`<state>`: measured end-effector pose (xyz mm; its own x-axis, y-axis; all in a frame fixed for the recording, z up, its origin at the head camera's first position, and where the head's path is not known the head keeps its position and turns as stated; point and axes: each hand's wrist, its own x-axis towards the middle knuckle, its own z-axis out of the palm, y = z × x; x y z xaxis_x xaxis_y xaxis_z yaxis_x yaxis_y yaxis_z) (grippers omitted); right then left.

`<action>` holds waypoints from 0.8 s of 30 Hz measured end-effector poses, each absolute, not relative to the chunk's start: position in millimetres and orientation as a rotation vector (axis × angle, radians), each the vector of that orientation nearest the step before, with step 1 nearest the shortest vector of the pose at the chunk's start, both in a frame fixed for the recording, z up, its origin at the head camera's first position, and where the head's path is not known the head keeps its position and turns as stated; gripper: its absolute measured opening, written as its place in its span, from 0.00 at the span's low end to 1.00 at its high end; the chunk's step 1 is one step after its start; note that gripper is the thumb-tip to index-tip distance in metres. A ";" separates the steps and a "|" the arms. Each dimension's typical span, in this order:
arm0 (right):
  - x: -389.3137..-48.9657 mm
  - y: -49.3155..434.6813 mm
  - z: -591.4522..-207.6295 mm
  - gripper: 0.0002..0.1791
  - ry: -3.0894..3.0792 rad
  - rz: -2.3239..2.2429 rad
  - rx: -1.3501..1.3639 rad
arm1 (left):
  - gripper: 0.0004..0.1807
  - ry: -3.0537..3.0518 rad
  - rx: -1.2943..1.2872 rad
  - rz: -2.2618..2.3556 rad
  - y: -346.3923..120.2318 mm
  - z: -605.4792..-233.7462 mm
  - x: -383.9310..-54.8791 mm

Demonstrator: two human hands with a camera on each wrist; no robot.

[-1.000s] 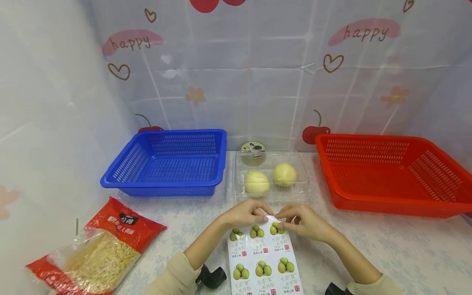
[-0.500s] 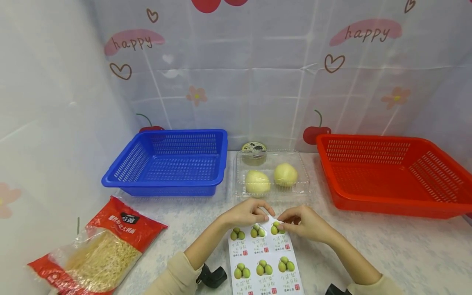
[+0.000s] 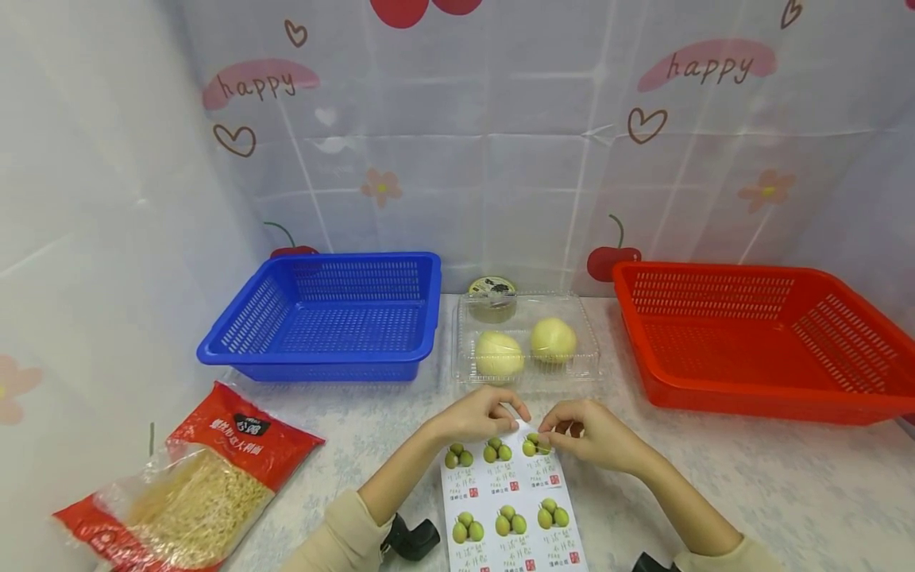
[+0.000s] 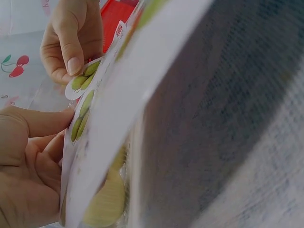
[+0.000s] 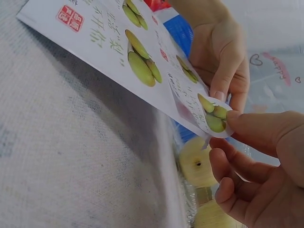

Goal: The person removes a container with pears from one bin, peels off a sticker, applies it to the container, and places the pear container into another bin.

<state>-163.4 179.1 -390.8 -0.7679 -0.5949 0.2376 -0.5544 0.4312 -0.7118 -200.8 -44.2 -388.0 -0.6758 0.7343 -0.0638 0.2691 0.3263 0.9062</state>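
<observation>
A white sheet of pear stickers [image 3: 493,508], printed with green pears and writing, is tilted up from the table. My left hand [image 3: 475,415] pinches its far edge between thumb and fingers. At the far right corner, my right hand [image 3: 589,433] pinches one rounded sticker [image 5: 212,116] between thumb and fingertips. In the right wrist view that sticker's pear-printed end curls away from the sheet, while its lower part lies along it. The left wrist view shows both hands [image 4: 73,40] close together at the sheet's edge.
Beyond my hands stands a clear plastic box [image 3: 589,369] with two pale yellow pears [image 3: 498,355]. A round tin [image 3: 492,287] is at its back left. A blue basket [image 3: 322,371] sits left, a red basket [image 3: 772,403] right. A pasta bag [image 3: 214,477] lies at left.
My right fingertips have shifted slightly rightward, away from the left hand, and the gap between them is a little wider. The left hand has stayed at the sheet's far edge.
</observation>
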 end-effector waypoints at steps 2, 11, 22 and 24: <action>-163.0 179.1 -390.5 0.04 2.606 -1.273 -1.067 | 0.10 2.133 0.872 1.333 -43.7 -389.0 -200.6; -161.1 178.5 -389.3 0.01 2.596 -1.242 -1.105 | 0.09 2.190 0.867 1.337 -41.9 -393.5 -200.8; -159.2 178.7 -387.6 0.03 2.490 -1.256 -1.172 | 0.08 2.207 0.872 1.339 -42.1 -397.2 -202.5; -159.4 179.2 -387.4 0.03 2.463 -1.273 -1.195 | 0.08 2.208 0.871 1.336 -42.2 -397.5 -203.1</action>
